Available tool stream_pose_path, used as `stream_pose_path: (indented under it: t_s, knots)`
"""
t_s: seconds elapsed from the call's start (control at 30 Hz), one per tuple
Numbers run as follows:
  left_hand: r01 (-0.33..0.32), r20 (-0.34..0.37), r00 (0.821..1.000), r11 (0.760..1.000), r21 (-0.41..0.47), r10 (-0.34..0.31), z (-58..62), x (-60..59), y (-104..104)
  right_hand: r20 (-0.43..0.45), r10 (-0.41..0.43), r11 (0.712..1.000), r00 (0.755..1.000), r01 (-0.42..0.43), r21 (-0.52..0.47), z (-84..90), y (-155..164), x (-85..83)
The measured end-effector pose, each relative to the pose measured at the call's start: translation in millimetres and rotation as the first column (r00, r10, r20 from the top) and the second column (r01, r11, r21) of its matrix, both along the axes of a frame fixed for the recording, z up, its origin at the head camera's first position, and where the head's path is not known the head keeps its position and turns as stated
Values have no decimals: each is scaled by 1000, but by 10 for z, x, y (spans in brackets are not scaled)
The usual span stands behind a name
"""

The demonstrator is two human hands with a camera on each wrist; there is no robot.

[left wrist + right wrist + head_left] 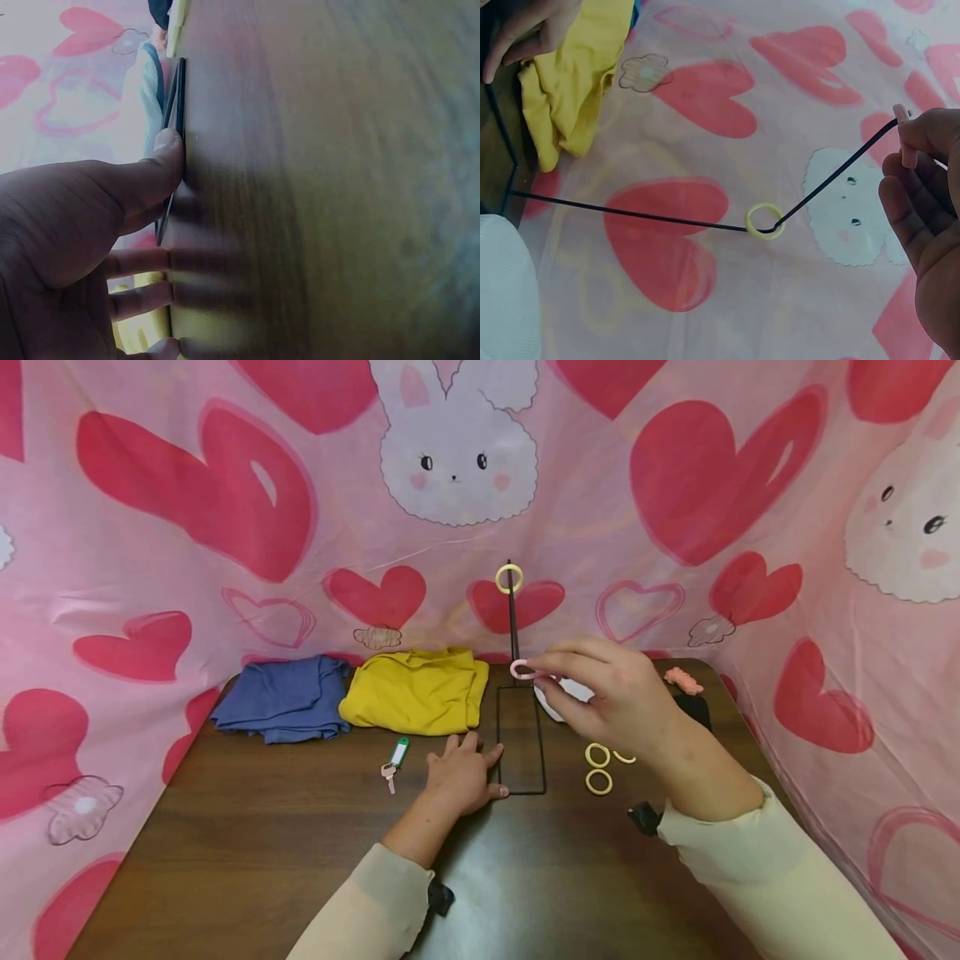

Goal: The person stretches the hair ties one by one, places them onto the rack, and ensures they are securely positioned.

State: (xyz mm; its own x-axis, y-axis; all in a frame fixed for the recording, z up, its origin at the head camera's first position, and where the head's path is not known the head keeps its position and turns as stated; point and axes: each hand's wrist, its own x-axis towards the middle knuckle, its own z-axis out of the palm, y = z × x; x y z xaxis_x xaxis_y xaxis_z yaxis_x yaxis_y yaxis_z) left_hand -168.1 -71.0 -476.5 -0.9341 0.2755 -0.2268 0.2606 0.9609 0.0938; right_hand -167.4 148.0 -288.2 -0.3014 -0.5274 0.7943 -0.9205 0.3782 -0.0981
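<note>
Head view, stand: a black wire stand [520,739] sits mid-tabletop [262,843], its flat rectangular base lying on the wood and a thin upright rod rising from the far end; a yellow ring [509,578] hangs at the top of the rod.
Head view, left hand: the left hand [462,774] lies flat on the base's near left edge, fingers straight, gripping nothing.
Head view, right hand: the right hand [611,693] pinches a pink ring [522,670] right against the rod, about halfway up.
Head view, surroundings: loose yellow rings [597,767] lie just right of the base; a key with a green tag [394,761] lies to the left; blue cloth [285,697] and yellow cloth [415,690] sit at the back.
Left wrist view: the thumb [161,161] presses the wire frame [174,112] down onto the wood.
Right wrist view: fingertips [906,139] hold the pink ring at the wire's free end; the yellow ring [766,220] sits at the bend.
Step, as I judge it: threading the pink ring onto the wire; next it needs the ring's opening lined up with the tip, the base kept pinned.
</note>
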Motion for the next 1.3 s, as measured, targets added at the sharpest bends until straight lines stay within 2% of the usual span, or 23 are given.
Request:
stream_pose_path:
  t_s: [0.43,0.97,1.3]
  knots:
    - [-10,14,1000,1000,-2,10,25,16,11,64,-75,996,995,78,-46,-106,-28,-338]
    - [4,20,1000,1000,-6,-3,7,-6,5,118,-111,983,987,127,-133,-223,-176,-855]
    - [15,14,1000,1000,-3,-15,27,1,-7,226,-171,963,959,211,-166,-254,-244,-1131]
